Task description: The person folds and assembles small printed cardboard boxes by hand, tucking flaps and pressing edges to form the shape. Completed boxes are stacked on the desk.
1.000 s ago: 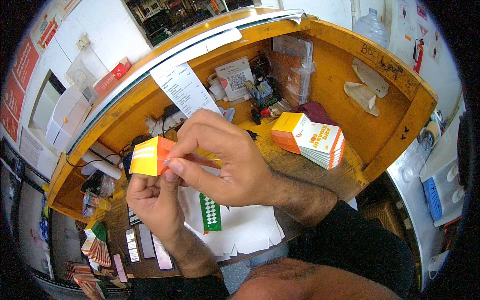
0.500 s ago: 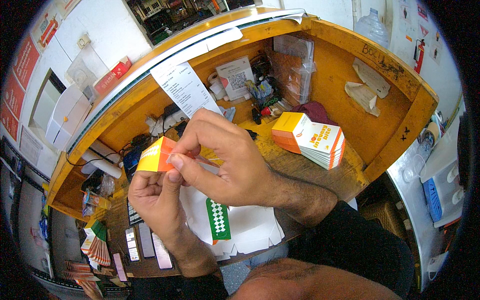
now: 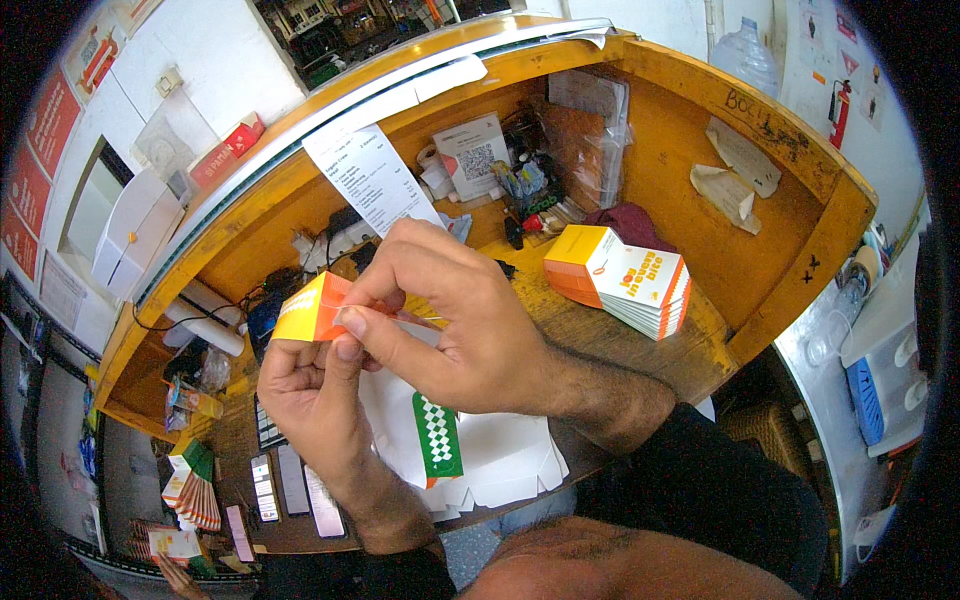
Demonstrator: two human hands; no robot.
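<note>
My left hand grips a small folded yellow-and-orange card between thumb and fingers, raised above the desk. Close against it, my right hand is closed, thumb and forefinger pinching a thin white string at the card's orange side. The fingertips partly hide where string and card meet. Below my hands, a green card with a white diamond pattern lies on white paper sheets.
At right is a fanned stack of yellow, white and orange cards; another card stack stands at left beside several phones. A receipt hangs from the desk's raised back ledge. Another person's hand shows at lower left.
My hands and the card have barely moved. At lower left, a white-and-yellow card face now shows on the pile by the other person's hand.
</note>
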